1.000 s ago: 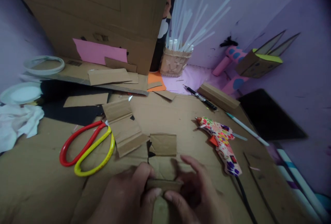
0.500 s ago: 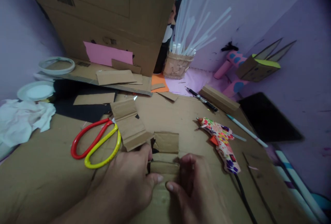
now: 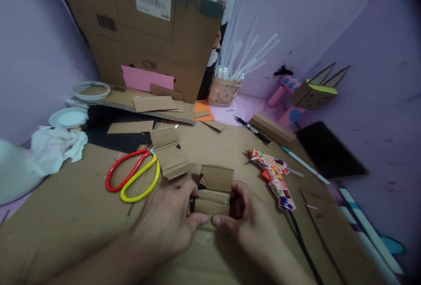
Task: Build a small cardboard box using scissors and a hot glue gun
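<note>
Between my two hands is a small creased cardboard piece, its far flap standing up and its near part folded. My left hand grips its left side, thumb at the near edge and fingers behind. On the right side my right hand holds it the same way, the two thumb tips almost meeting. Just beyond my left hand lies another folded cardboard piece. Scissors with one red and one yellow handle loop rest left of it, their blades hidden. A flower-patterned glue gun lies to the right.
A large cardboard box stands at the back left, with cardboard scraps before it. Behind stands a holder of white sticks. A pen, a dark tablet-like slab and the glue gun's black cord are on the right. Crumpled tissue lies left.
The cardboard piece has been folded further between my hands, and its far flap now stands more upright. My view has tilted up and swung left. Both hands keep their hold.
</note>
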`<state>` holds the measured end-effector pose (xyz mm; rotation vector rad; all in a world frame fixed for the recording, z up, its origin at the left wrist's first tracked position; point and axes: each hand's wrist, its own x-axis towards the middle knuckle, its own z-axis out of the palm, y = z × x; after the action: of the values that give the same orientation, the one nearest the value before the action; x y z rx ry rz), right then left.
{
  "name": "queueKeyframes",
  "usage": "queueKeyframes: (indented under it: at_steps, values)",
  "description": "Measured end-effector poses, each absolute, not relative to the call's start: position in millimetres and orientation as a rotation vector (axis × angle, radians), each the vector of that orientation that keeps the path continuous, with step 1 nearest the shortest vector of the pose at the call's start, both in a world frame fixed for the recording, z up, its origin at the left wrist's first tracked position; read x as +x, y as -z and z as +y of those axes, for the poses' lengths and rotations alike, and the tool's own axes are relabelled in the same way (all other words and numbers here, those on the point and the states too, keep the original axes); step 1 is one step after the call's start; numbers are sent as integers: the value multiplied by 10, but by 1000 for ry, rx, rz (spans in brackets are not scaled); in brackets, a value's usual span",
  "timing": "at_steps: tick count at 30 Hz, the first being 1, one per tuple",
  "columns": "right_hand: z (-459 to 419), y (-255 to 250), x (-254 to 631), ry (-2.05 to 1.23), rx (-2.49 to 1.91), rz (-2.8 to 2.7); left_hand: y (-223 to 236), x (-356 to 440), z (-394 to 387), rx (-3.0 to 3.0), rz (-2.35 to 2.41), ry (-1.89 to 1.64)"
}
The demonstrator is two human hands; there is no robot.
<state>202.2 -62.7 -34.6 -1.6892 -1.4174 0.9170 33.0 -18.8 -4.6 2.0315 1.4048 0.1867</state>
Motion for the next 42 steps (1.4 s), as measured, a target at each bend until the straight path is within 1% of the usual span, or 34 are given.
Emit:
queueKeyframes:
  at_steps: [3, 6, 9, 12, 15, 18, 22, 24, 25, 29, 31, 38, 42]
  values:
    - [-647, 283, 1991, -1088, -1547, -1237, 95, 331, -241, 1949, 1360, -365]
    - [-675, 246, 1969, -1261, -1356, -1061, 151, 361, -271, 1667, 1297, -559]
    - [-691, 211, 1969, -1414, -1173, -1013, 145, 387, -278, 1410, 1111, -644]
    - [-703, 167, 1964, -1467, -1127, -1054, 87, 381, -275, 1269, 907, -663]
    - [-714, 144, 1934, -1490, -1082, -1109, 53, 366, -262, 1193, 880, -734]
    - [-724, 170, 1907, -1406, -1096, -1085, 74, 366, -235, 1117, 933, -679]
    - [-752, 222, 1926, -986, -1268, -1185, 111, 377, -199, 1048, 1051, -716]
    - [-766, 231, 1935, -902, -1271, -1279, 113, 378, -191, 1054, 1056, -757]
    - [-770, 232, 1932, -927, -1243, -1283, 111, 377, -189, 1055, 1045, -769]
    - [-761, 221, 1884, -1193, -1114, -1110, 109, 375, -185, 1022, 988, -787]
    - [-752, 209, 1856, -1234, -1104, -1075, 109, 375, -179, 1012, 965, -782]
    - [-759, 169, 1861, -1165, -1174, -1178, 105, 355, -134, 1049, 976, -789]
    - [-750, 209, 1913, -1025, -1250, -1280, 78, 318, -139, 1118, 941, -772]
